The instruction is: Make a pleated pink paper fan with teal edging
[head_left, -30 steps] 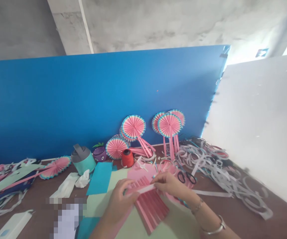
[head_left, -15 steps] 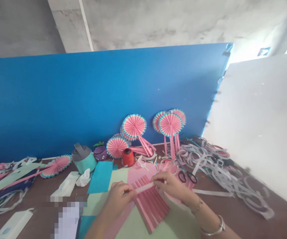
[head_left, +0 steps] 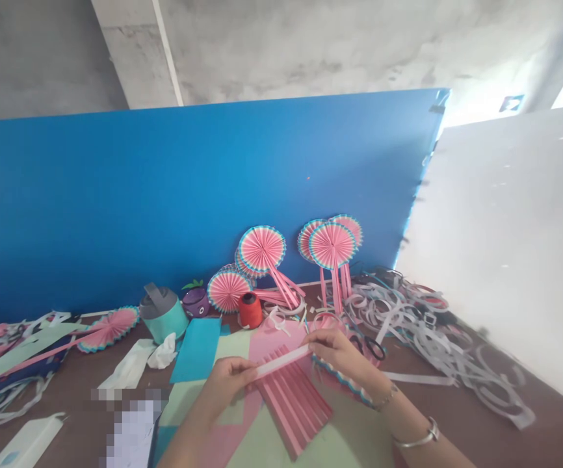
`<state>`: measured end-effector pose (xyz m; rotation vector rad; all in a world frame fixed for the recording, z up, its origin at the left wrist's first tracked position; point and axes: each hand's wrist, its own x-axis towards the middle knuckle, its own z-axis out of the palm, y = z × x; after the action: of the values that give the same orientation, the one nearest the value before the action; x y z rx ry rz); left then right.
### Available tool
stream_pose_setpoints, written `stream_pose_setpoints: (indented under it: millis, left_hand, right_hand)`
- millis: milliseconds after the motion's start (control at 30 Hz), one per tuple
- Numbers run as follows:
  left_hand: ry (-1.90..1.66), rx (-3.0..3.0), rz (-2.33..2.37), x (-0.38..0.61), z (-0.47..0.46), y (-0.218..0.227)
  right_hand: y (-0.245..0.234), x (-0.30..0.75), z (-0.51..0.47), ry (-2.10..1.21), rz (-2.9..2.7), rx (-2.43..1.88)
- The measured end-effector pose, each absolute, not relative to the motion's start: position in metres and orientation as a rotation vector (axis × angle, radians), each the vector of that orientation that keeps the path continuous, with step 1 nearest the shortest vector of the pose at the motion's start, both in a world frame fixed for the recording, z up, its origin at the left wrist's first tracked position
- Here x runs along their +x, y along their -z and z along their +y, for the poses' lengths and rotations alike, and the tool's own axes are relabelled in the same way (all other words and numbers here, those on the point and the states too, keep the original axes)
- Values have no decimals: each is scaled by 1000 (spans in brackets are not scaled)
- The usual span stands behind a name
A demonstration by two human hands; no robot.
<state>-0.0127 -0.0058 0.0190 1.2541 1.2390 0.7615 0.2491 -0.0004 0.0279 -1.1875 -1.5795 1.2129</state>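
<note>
A pale, narrow strip point(head_left: 283, 361) is stretched between my two hands, over the upper part of a pleated pink paper point(head_left: 294, 409). My left hand point(head_left: 229, 385) pinches the strip's left end between thumb and fingers. At the other end, my right hand point(head_left: 336, 351) has its fingers closed on the strip. The pleated paper lies fanned slightly on pink and green sheets point(head_left: 311, 452). Beneath my right forearm shows a wavy blue-and-white edge point(head_left: 342, 377) of folded paper. Black-handled scissors point(head_left: 375, 348) lie partly hidden beside my right hand. Whether the strip touches the pleats is unclear.
Several round pink paper fans point(head_left: 262, 248) lean against the blue partition point(head_left: 164, 195). A red thread spool point(head_left: 249, 311), a purple pot point(head_left: 196, 302) and a teal container point(head_left: 164, 315) stand behind. Tangled white strips point(head_left: 422, 331) heap at right; crumpled tissue point(head_left: 163, 351) lies left.
My hands have drawn slightly farther apart, and more of the strip shows between them. The right hand has risen a little. The wavy blue-and-white edge has come into sight under my right forearm.
</note>
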Motion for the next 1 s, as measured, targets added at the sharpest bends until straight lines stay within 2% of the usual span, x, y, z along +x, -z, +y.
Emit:
stream_pose_setpoints:
  millis: [233,467,533,667,733,833,1000]
  left_hand:
    - [-1012,900,1058,-8,-11,-20]
    - [-1082,911,1056,-7,-12,-24]
    - [-1088,911,1064,-5,-12,-23]
    - [-1148,888,1077,7,-18,-19]
    - [-1173,877,1064,15,-24,-18]
    - [-1141,868,1045,25,-32,-20]
    - [-1098,723,960,33,-38,-22]
  right_hand:
    - [-24,248,-1,-1292,-1407,-1188]
    - [-14,253,4,-1274,-1392,-1147]
    - [-13,252,6,-1101,-1458,-1230]
    - [-19,233,-7,-250,-1582,-1273]
    - [-23,217,-21,-86,-1742,-1186]
    - [-26,193,-40,-160,-1971,-1100]
    - [-17,178,-45,-354,-1864,-1141]
